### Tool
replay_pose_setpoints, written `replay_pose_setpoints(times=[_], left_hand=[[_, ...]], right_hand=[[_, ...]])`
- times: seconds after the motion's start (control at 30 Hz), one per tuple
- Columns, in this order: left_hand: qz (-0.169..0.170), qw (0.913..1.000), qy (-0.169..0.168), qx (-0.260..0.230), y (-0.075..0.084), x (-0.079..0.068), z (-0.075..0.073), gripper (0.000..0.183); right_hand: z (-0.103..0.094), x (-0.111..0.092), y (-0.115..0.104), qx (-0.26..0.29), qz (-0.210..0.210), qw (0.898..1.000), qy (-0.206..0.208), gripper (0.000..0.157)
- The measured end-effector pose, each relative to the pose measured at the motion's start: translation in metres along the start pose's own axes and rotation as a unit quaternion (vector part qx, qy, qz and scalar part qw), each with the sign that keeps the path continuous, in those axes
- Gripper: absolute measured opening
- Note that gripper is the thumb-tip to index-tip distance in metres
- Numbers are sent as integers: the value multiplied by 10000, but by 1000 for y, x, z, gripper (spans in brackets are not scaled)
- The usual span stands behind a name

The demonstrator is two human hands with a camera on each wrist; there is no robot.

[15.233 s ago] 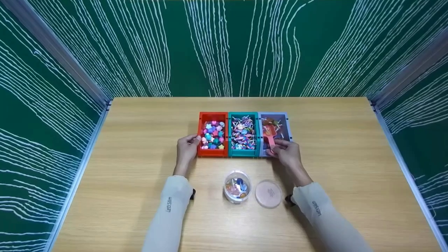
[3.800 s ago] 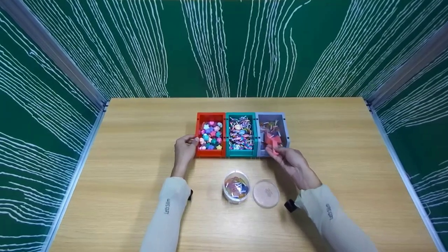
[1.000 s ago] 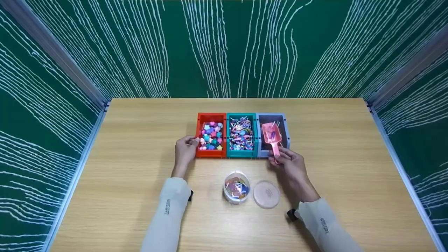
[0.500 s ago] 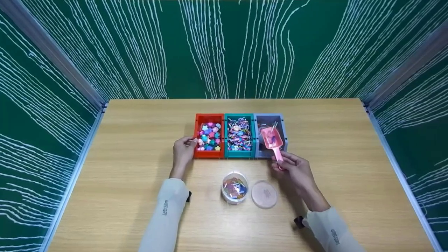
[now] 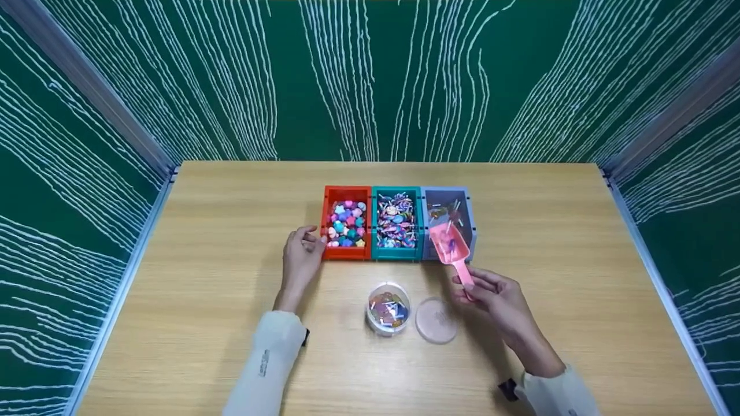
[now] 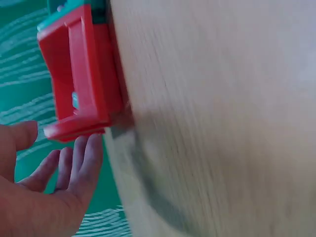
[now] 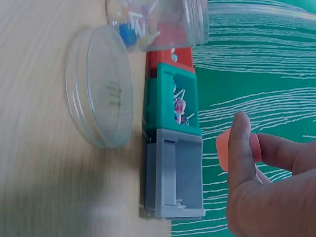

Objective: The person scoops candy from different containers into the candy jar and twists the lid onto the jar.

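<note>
My right hand (image 5: 509, 303) pinches the handle of a pink scoop (image 5: 451, 245), which carries small clear pieces, some with white sticks. The scoop hangs above the near edge of the grey bin (image 5: 448, 195). In the right wrist view, thumb and fingers close on the scoop's handle. My left hand (image 5: 299, 263) is by the near left corner of the red bin (image 6: 91, 74), thumb apart from the fingers; whether the fingertips touch it I cannot tell. A clear jar (image 5: 381, 331) stands uncovered, filled with translucent lollipop-shaped pieces. Its round lid (image 5: 436, 320) lies to the right.
The teal bin (image 5: 397, 253), full of striped lollipop-shaped pieces, stands joined between the red and grey bins. Colourful star and round beads (image 5: 347, 222) fill the red one. Green walls with white lines (image 5: 324, 86) enclose the wooden table (image 5: 173, 323) at the back and sides.
My right hand has lifted the loaded scoop from the grey bin and drawn it nearer and rightward. My left hand has slid slightly back along the red bin. The jar is fuller than 15 seconds ago.
</note>
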State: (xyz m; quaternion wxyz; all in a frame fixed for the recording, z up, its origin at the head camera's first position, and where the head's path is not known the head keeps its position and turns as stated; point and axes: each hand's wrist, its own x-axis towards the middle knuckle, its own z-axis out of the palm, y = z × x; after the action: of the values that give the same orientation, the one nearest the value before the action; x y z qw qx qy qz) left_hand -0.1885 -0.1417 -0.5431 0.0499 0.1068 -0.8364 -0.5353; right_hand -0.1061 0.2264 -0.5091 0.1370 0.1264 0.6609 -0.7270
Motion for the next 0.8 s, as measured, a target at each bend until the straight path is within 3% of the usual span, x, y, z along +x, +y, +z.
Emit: replay_pose_setpoints(times=[0.17,0.3,0.4,0.57,0.7,0.8], left_hand=[[397,9976,-566,-21,12,-27,-1,35],[227,9917,-1262,71,18,-50,-2,47],[286,9802,-1942,253,21,-66,0,61],[763,9516,-2905,653,21,-87,8,87],[971,9379,-3197,936,19,-97,17,99],[1051,9333,-3267,1058,18,-101,23,102]], right_hand=[[1,-13,-1,-274,75,9995,-159,48],[3,-21,-2,-398,144,9985,-353,48],[4,-25,-2,-445,119,9974,-557,50],[8,-33,1,-527,-90,9935,-1004,51],[11,-40,2,-570,-199,9899,-1284,50],[12,-43,2,-664,-118,9873,-1436,49]])
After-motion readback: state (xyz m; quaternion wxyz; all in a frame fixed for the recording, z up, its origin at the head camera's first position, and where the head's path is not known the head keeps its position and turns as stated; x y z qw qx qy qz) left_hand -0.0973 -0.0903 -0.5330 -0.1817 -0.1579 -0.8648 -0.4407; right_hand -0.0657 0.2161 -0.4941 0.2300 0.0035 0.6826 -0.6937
